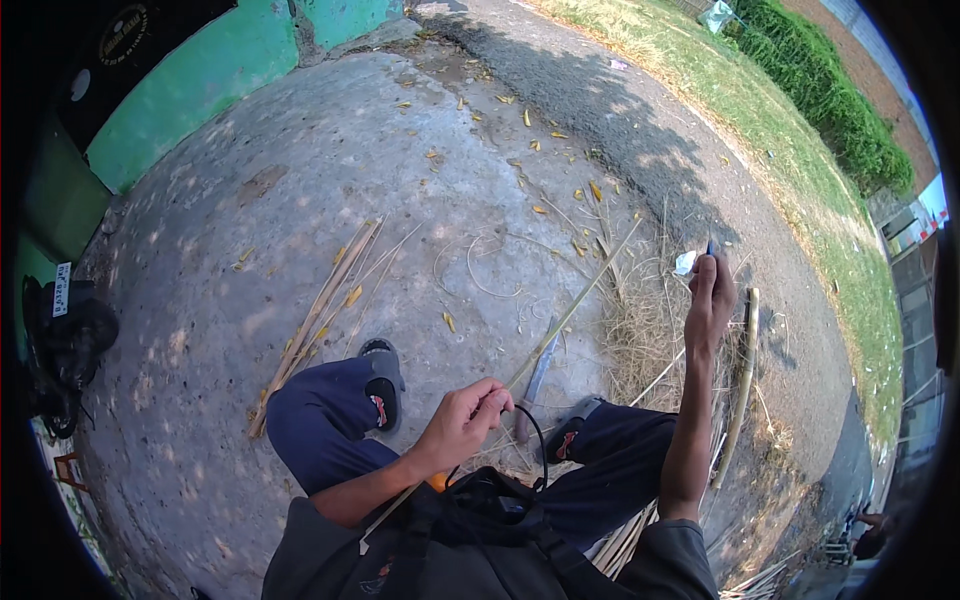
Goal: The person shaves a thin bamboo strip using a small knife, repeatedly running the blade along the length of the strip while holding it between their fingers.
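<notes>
Bamboo was the material in hand: a long thin bamboo strip [575, 305] ran from the person's lap out across the concrete ground [300, 200], and the left hand [462, 420] was curled shut around its near part, fingers wrapped tight and thumb on top. To do this well, I judged the grip should stay close to the working point so the strip would not whip or bow, with the far end kept resting on the ground for steadiness. The right hand [710, 300] was raised well apart from the left, its fingers pressed together in a pinch around a small blue-tipped object [709, 246] with something white [685, 263] just beside it; what that object was could not be told. A knife [537, 375] lay on the ground between the sandalled feet, its blade pointing away from the person. More bamboo slats [320, 320] lay in a loose bundle to the left, a thicker bamboo pole [745, 370] lay to the right, and dry shavings [640, 330] littered the ground beneath the raised hand.
</notes>
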Motion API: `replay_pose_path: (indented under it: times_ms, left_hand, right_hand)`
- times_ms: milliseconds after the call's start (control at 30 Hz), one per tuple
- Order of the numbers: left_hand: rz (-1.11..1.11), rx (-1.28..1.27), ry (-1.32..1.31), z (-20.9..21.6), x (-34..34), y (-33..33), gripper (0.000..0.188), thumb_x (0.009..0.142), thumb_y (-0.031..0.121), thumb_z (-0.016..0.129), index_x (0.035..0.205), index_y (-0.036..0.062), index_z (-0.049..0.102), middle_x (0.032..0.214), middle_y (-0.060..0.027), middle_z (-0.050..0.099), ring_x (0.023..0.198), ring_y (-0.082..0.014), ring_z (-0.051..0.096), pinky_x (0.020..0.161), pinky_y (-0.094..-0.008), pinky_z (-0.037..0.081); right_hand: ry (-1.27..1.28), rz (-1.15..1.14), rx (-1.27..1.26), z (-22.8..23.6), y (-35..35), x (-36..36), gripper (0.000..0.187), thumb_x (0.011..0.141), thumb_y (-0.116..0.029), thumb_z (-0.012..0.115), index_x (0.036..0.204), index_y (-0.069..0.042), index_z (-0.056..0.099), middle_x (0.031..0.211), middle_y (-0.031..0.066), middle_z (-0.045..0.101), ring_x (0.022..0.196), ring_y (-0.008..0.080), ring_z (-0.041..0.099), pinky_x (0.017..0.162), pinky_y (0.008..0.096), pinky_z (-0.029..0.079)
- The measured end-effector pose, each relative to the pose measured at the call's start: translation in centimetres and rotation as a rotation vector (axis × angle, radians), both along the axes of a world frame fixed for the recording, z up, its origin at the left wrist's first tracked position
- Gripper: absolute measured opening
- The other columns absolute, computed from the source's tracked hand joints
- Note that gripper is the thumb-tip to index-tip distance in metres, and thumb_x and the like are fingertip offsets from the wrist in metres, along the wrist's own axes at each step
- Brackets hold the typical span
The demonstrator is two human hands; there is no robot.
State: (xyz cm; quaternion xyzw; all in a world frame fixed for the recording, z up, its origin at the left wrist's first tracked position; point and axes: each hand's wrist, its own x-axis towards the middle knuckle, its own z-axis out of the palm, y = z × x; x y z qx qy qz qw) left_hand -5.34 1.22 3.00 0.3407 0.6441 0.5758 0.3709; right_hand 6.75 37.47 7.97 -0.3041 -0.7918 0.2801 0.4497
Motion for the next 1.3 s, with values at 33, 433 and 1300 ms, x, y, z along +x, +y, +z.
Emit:
replay_pose_path:
  times_ms: [33, 433, 1300]
  left_hand:
    - [0.009, -0.004, -0.002, 0.0, -0.5, 0.3, 0.03, 0.116, 0.024, 0.05, 0.101, 0.0014, 0.062, 0.069, 0.0035, 0.049, 0.059, -0.0028, 0.045, 0.054, -0.024, 0.036]
    - [-0.063, 0.108, -0.469, 0.5, -1.2, 0.6, 0.035, 0.12, 0.033, 0.038, 0.107, 0.0043, 0.054, 0.067, 0.0075, 0.032, 0.05, -0.0021, 0.027, 0.045, -0.023, 0.024]
    - [-0.121, 0.075, -0.713, 1.4, -1.5, -0.9, 0.031, 0.12, 0.034, 0.038, 0.105, 0.0098, 0.051, 0.071, 0.008, 0.03, 0.05, -0.0006, 0.024, 0.043, -0.0217, 0.02]
  right_hand:
    - [0.068, 0.082, -0.011, -0.9, -1.8, -0.4, 0.043, 0.11, -0.04, 0.057, 0.098, -0.001, 0.067, 0.07, 0.0044, 0.055, 0.06, 0.0162, 0.045, 0.058, 0.0344, 0.034]
    - [-0.395, 0.656, 0.197, -2.9, -13.2, -2.4, 0.026, 0.097, -0.034, 0.077, 0.101, -0.01, 0.069, 0.07, 0.0117, 0.069, 0.056, 0.0319, 0.068, 0.051, 0.0416, 0.05]
    - [-0.086, 0.177, 0.117, -3.2, -6.2, -3.6, 0.036, 0.11, -0.036, 0.058, 0.104, -0.001, 0.064, 0.068, 0.0106, 0.051, 0.061, 0.0214, 0.047, 0.059, 0.0387, 0.037]
